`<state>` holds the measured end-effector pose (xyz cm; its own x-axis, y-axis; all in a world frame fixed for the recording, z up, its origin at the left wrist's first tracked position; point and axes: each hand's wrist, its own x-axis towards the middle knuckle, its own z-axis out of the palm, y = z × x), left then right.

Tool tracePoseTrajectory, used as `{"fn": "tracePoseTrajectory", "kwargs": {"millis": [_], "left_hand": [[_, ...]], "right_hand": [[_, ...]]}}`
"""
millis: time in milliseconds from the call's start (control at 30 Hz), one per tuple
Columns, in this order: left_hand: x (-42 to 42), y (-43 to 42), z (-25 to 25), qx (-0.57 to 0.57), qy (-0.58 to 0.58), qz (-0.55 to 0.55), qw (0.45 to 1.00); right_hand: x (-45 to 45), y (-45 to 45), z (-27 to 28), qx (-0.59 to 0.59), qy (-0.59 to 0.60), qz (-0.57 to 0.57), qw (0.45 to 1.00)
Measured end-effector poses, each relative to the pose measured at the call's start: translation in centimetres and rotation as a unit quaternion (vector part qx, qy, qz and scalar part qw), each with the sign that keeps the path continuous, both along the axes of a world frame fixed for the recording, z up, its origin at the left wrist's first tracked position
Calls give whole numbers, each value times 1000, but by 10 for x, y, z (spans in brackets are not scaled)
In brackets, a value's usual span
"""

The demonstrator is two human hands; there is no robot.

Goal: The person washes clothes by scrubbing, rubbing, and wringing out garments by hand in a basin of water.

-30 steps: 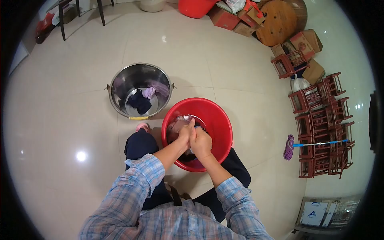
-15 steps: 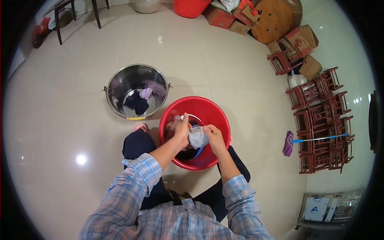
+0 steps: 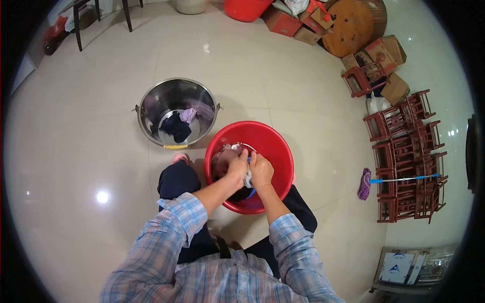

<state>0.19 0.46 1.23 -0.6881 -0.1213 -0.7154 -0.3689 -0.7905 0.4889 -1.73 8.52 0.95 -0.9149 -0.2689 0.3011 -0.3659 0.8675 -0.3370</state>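
My left hand (image 3: 237, 169) and my right hand (image 3: 261, 170) are pressed close together over a red bucket (image 3: 277, 146) between my knees. Both are closed around a small light grey cloth (image 3: 248, 179), bunched up and mostly hidden by the fingers. Below them, water with some suds and dark wet clothes lies in the bucket, with a bit of blue edge showing. To the upper left stands a steel bucket (image 3: 151, 98). A dark navy cloth (image 3: 176, 128) and a lilac cloth (image 3: 187, 115) rest at its bottom.
Stacked red-brown stools (image 3: 404, 156) line the right wall, with a purple-headed mop (image 3: 364, 184) lying across them. Cardboard boxes (image 3: 381, 55) and a round wooden board (image 3: 346, 28) are at the upper right. A dark-legged chair (image 3: 126, 15) stands at the upper left.
My right hand has moved left against my left hand. The grey cloth, spread between them before, is now bunched inside both hands. The view has shifted slightly.
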Motion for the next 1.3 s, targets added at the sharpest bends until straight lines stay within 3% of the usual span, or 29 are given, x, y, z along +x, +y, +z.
{"fn": "tracePoseTrajectory", "kwargs": {"millis": [33, 100, 167, 233, 300, 333, 400, 433, 467, 500, 533, 567, 633, 700, 767, 933, 1033, 1100, 1133, 1167, 1233, 1267, 1300], "left_hand": [[-1, -3, 5, -26, -27, -69, 997], [-1, -4, -1, -4, -6, -62, 998], [-7, -3, -18, 43, 75, 65, 994], [-5, -6, -21, 16, 74, 10, 997], [-10, 7, -24, 108, -24, 96, 989], [-5, 10, -14, 60, 6, 12, 998], [-2, 3, -10, 18, 24, -32, 999], [-2, 0, -3, -19, 40, -74, 996], [-2, -2, 3, -28, 40, -78, 996], [-6, -5, 4, -29, 42, -79, 996], [-8, -9, 3, -45, 58, -64, 995], [-8, -11, 0, -60, 72, -50, 994], [-6, -9, -8, -97, 83, -57, 990], [-4, -8, -6, -92, 103, -76, 988], [-5, -9, -9, -68, 118, -89, 987], [-6, -16, -3, -37, 168, -144, 975], [-5, -21, -3, -73, 243, -200, 946], [-1, -24, -6, -308, 360, -311, 824], [1, -29, -3, -366, 357, -360, 780], [1, -32, -6, -366, 358, -361, 780], [2, -36, -7, -416, 364, -431, 713], [4, -38, -8, -417, 365, -432, 712], [9, -41, 1, -532, 340, -441, 638]], "right_hand": [[-3, -1, 3, 13, -10, -9, 1000], [6, -5, 10, 4, -15, 11, 1000], [15, -11, 19, -6, -19, 29, 999], [22, -12, 23, -40, -16, 73, 996], [12, -1, 7, -17, -19, 43, 999], [4, 8, 5, -11, -67, 16, 998], [-6, 20, 1, 11, -191, -20, 981], [-7, 27, -1, 10, -190, -19, 982], [-8, 33, -4, -199, -303, -4, 932], [-10, 39, -3, -397, -398, 12, 827], [-14, 49, 6, -444, -482, 20, 755], [-14, 55, 10, -444, -483, 19, 755], [-7, 62, 25, -305, -475, 120, 817], [-5, 62, 38, -289, -491, 128, 812], [-6, 65, 44, -203, -464, 128, 853], [-10, 76, 61, -222, -427, 117, 869], [-13, 86, 69, -284, -429, 103, 851], [-14, 89, 73, -344, -445, 91, 822], [-14, 90, 75, -344, -444, 90, 822], [-14, 91, 75, -361, -440, 99, 816], [-13, 95, 74, -379, -435, 106, 810], [-13, 97, 70, -392, -440, 105, 801], [-13, 99, 66, -405, -444, 103, 792]]}}
